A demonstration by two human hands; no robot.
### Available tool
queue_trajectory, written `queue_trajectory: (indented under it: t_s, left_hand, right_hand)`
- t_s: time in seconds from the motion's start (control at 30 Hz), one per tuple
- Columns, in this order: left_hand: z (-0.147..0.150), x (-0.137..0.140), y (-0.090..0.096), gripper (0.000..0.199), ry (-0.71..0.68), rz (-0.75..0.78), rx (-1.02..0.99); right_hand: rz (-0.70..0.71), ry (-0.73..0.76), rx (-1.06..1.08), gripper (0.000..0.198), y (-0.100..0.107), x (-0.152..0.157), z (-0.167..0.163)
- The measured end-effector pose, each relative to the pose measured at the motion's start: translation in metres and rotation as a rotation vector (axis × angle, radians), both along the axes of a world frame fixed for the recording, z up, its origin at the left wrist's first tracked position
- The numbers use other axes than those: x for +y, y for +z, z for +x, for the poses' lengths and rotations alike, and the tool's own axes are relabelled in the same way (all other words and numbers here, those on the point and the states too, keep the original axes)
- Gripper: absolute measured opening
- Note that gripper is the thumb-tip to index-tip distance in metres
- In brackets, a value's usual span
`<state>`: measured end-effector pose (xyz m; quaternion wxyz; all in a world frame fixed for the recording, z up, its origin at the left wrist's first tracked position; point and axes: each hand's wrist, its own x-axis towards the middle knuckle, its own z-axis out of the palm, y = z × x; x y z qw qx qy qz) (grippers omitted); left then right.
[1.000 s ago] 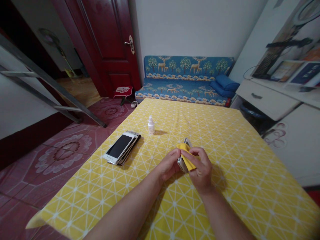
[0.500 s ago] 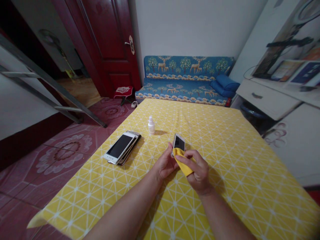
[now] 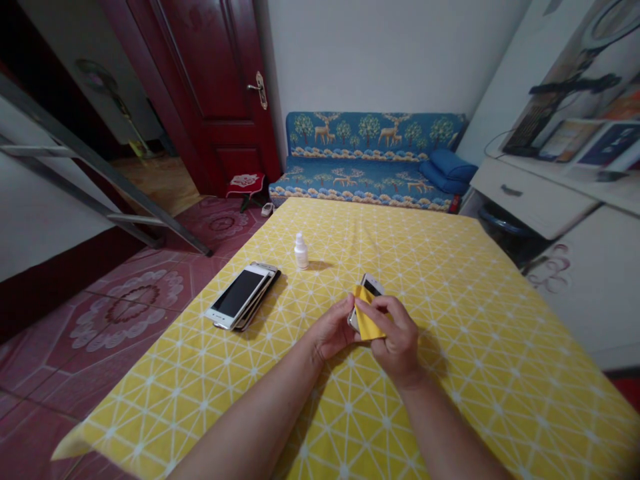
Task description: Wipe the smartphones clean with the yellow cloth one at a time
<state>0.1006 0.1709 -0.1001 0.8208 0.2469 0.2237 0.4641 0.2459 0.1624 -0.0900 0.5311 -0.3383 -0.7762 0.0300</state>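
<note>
Holding our hands over the worktop (image 3: 480,327), forearms (image 3: 250,413) cut off at the lower edge, we curl our left hand (image 3: 334,331) around a phone (image 3: 373,285) and pinch a yellow cloth (image 3: 367,321) in our right hand (image 3: 399,339), laid across its front and hiding much of it. Leftward lie stacked phones (image 3: 242,295), the top one white, its tiny marking unreadable; beyond them stands a white bottle (image 3: 301,255) whose label we cannot make out.
</note>
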Motion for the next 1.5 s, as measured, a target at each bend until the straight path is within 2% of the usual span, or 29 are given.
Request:
queue_trajectory:
  t_s: [0.07,0.2,0.27,0.33,0.5,0.6,0.83,0.9,1.07,1.13,1.3,1.5]
  left_hand:
    - [0.0,0.0,0.0,0.042,-0.026,0.04,0.002]
    - [-0.002,-0.002,0.004,0.049,-0.145,0.136,0.014]
    - [-0.002,-0.002,0.006,0.048,-0.133,0.129,-0.011]
    - [-0.002,-0.002,0.008,0.042,-0.061,0.099,-0.04]
    - [-0.004,0.003,0.008,0.027,0.188,0.014,-0.068]
    - [-0.005,0.005,0.006,0.024,0.28,-0.046,-0.098]
    - [-0.004,0.002,0.008,0.035,0.161,0.054,-0.071]
    - [-0.004,0.002,0.008,0.034,0.205,0.068,-0.09]
    - [-0.007,0.006,0.008,0.034,0.349,0.101,-0.136]
    - [-0.008,0.006,0.011,0.037,0.362,0.099,-0.148]
    - [-0.007,0.006,0.015,0.042,0.369,0.082,-0.161]
    - [-0.005,0.005,0.01,0.046,0.369,0.073,-0.161]
  right_hand:
    - [-0.028,-0.051,0.027,0.063,0.0,0.002,0.003]
    - [-0.091,-0.276,0.106,0.06,-0.006,0.013,0.018]
    - [-0.089,-0.315,0.093,0.059,-0.007,0.017,0.022]
    - [-0.071,-0.279,0.067,0.059,-0.007,0.016,0.02]
    - [0.002,-0.009,-0.032,0.044,0.002,0.002,0.002]
    - [0.018,0.069,-0.081,0.037,0.004,-0.001,-0.001]
    - [-0.062,-0.17,0.037,0.052,-0.006,0.011,0.012]
    - [-0.049,-0.146,0.025,0.052,-0.006,0.008,0.009]
    - [-0.035,0.037,-0.038,0.054,-0.001,-0.005,-0.007]
    - [-0.059,0.028,-0.034,0.057,-0.001,-0.005,-0.007]
    - [-0.089,-0.106,0.017,0.057,-0.003,0.001,0.0]
    - [-0.053,0.063,-0.018,0.055,0.0,-0.006,-0.01]
